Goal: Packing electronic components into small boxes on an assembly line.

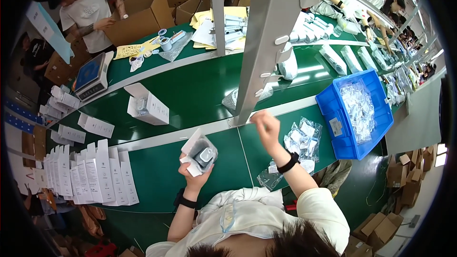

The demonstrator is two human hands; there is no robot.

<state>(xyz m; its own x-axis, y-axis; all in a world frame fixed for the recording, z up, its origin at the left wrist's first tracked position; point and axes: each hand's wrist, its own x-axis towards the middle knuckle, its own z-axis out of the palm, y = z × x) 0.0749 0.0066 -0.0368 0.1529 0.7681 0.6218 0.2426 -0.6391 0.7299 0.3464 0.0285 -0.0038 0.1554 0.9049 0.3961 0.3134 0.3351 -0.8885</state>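
Observation:
My left hand (196, 177) grips an open white box (191, 145) above the green table, its fingers wrapped round the lower side. In the box's mouth sits a grey-and-white device (206, 156) in a clear plastic bag. My right hand (266, 127) is raised beside the foot of the metal post, its fingers curled together; whatever they may hold is hidden. Below that hand lies a pile of small clear bags (303, 142) with white parts inside. Another open white box (146, 105) with a bagged item in it stands on the green conveyor belt (190, 85).
A row of open white boxes (90, 176) stands at the left. A blue bin (340, 138) full of small bagged parts is at the right. The grey metal post (259, 43) rises ahead. Across the belt are a scale (93, 77), cartons (143, 16) and co-workers.

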